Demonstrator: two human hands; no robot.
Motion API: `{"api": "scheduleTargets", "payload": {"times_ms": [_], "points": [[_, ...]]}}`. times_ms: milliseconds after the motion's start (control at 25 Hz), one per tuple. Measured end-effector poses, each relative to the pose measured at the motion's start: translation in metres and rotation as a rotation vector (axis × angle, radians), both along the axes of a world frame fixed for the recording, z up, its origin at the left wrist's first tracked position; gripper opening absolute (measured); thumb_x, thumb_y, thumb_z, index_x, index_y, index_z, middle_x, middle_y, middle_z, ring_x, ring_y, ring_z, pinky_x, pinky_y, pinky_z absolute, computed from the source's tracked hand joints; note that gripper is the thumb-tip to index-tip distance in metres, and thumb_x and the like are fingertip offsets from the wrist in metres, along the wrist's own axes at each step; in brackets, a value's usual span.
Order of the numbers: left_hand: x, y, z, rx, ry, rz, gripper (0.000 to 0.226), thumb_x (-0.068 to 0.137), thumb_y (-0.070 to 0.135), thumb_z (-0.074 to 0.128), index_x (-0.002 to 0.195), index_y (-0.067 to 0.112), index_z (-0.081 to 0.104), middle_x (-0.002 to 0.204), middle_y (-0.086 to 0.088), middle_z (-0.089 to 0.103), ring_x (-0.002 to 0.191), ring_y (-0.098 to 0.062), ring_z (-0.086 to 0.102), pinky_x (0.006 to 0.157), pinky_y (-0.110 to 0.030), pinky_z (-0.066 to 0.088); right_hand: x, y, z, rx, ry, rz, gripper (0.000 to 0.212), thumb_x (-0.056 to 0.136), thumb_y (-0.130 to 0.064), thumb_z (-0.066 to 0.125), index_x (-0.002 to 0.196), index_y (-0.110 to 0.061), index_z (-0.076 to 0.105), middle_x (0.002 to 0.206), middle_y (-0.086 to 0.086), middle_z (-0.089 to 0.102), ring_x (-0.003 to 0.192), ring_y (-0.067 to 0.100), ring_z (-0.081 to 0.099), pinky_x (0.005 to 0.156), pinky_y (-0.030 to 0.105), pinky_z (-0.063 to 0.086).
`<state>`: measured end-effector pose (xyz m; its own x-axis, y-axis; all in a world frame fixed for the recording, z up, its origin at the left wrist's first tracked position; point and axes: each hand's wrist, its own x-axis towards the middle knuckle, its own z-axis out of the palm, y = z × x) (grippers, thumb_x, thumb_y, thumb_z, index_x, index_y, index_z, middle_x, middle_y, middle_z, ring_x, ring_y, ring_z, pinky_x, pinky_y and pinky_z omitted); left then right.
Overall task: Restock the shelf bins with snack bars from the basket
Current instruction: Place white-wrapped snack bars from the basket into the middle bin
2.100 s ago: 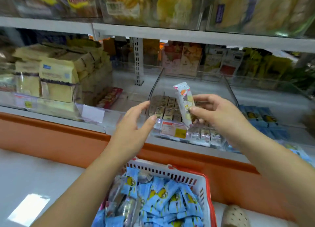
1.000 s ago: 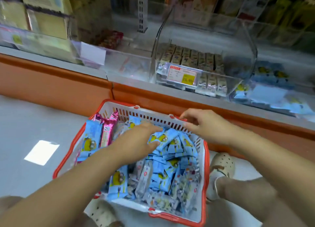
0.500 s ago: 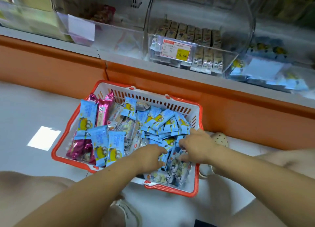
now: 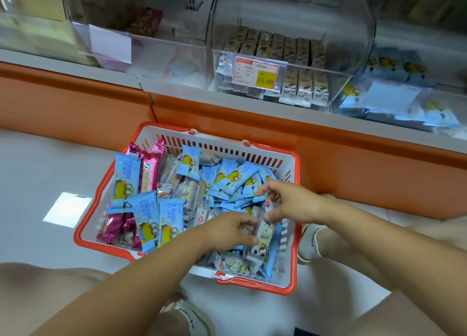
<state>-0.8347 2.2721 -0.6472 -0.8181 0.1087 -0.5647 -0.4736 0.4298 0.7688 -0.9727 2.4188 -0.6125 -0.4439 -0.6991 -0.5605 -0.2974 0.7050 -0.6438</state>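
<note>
Right hand (image 4: 293, 204) pinching pale snack bar (image 4: 264, 234), upright, in basket (image 4: 294, 280) near-right corner. Left hand (image 4: 227, 229) curled against bar, grip unclear. Clear bin (image 4: 358, 45) on shelf beyond, part-filled.

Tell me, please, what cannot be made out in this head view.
1. Head view, price tag: print besides 15.80 too small.
2. Left hand: its own back hides the fingertips, grip unclear.
3. Right hand, pinching a white bar: covers bars below in the basket.
4. Blue-packet bin: blurred, cut by right edge.
</note>
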Motion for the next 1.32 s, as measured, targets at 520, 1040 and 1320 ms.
{"api": "scheduleTargets", "payload": {"times_ms": [520, 1040, 1320], "points": [[-0.007, -0.010, 0.057, 0.323, 0.121, 0.450, 0.026, 0.096, 0.020, 0.057, 0.120, 0.031, 0.056, 0.110, -0.005, 0.063, 0.100, -0.011, 0.063, 0.077, -0.023, 0.057, 0.006, -0.010, 0.042, -0.197, -0.396, -0.345, 0.035, 0.082, -0.018, 0.074, 0.113, -0.014, 0.058, 0.096, 0.005, 0.072, 0.083, 0.012, 0.068, 0.076, 0.028, 0.055], [-0.085, -0.117, 0.166, -0.794, 0.857, 0.415, 0.068, 0.095, 0.041, 0.050, 0.153, 0.025, 0.018, 0.157, 0.014, 0.013, 0.146, -0.003, 0.001, 0.118, -0.025, 0.006, -0.136, -0.083, 0.204, -0.576, 0.432, -0.671, 0.044, 0.078, -0.027, 0.079, 0.113, -0.014, 0.057, 0.093, 0.001, 0.071, 0.079, 0.017, 0.070, 0.075, 0.036, 0.058], [-0.093, -0.134, 0.148, -0.902, 0.750, 0.345, 0.073, 0.095, 0.049, 0.044, 0.154, 0.026, 0.007, 0.160, 0.013, -0.002, 0.145, -0.003, -0.014, 0.121, -0.033, 0.000, -0.152, -0.117, 0.173, 0.135, 0.474, -0.403, 0.050, 0.079, -0.034, 0.077, 0.116, -0.003, 0.063, 0.111, 0.011, 0.067, 0.094, 0.025, 0.064, 0.074, 0.029, 0.050]]}}
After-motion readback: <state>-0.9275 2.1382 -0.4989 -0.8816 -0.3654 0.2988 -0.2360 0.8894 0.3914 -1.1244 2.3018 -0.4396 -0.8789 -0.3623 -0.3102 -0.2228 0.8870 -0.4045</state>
